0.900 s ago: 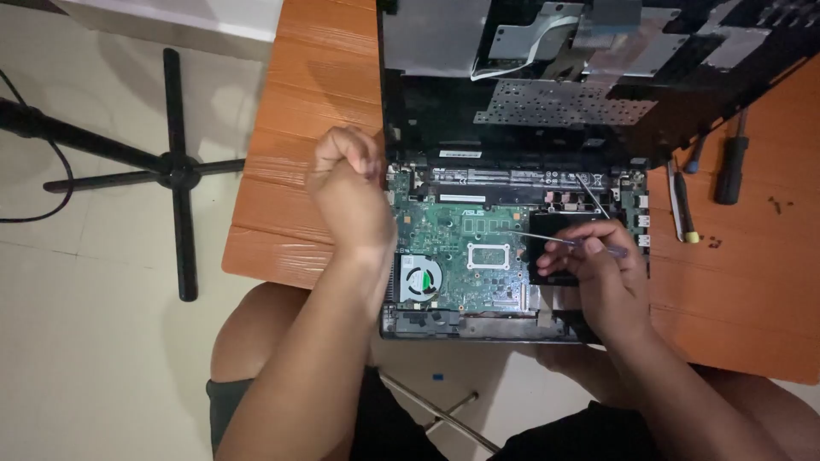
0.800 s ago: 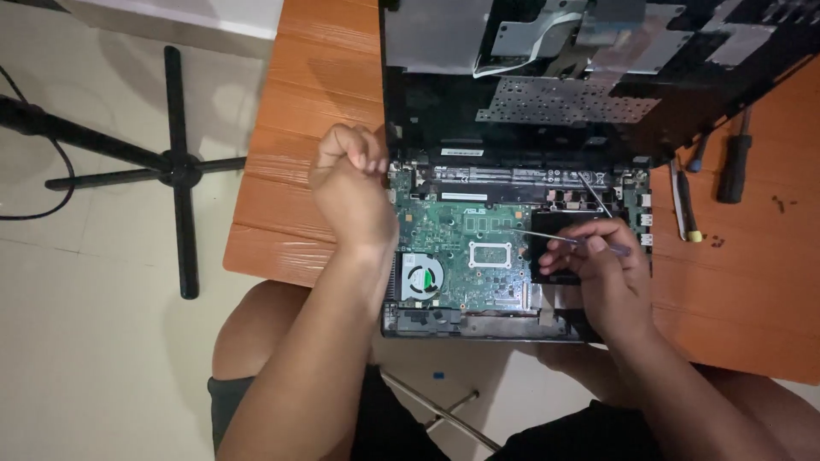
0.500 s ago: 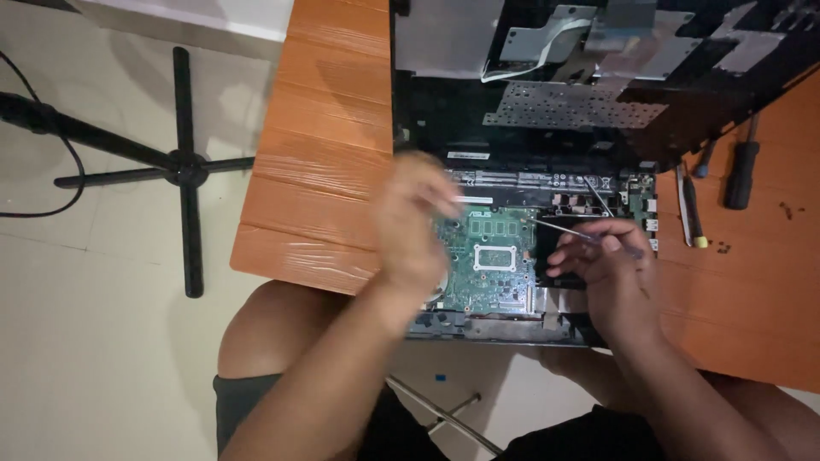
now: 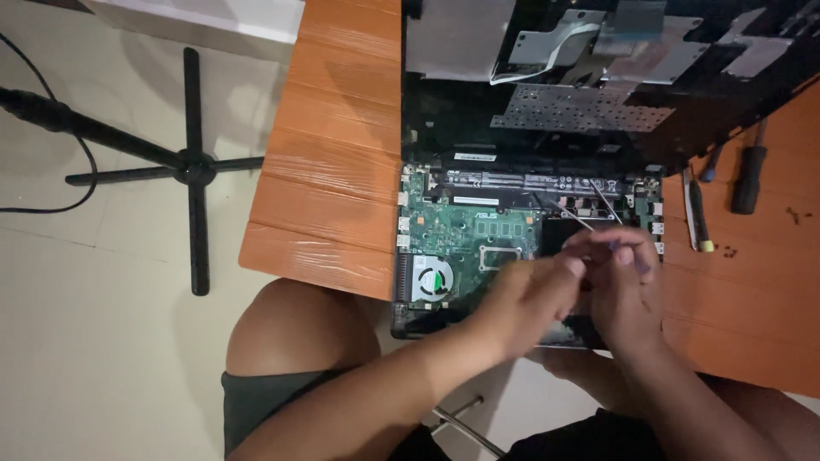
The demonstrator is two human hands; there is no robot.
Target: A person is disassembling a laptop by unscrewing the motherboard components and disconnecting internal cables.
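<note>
Both hands meet over the lower right part of an opened laptop (image 4: pixel 530 248) that lies on the orange wooden surface (image 4: pixel 333 196). Blurred, the left hand (image 4: pixel 534 299) has its fingers curled toward the right hand (image 4: pixel 623 286), which pinches a thin metal tool (image 4: pixel 576 218) whose tip points up and left over the green motherboard (image 4: pixel 465 226); whether the left hand grips anything cannot be told. A round cooling fan (image 4: pixel 430 280) sits just left of the hands. Screwdrivers (image 4: pixel 747 179) lie on the surface to the right.
</note>
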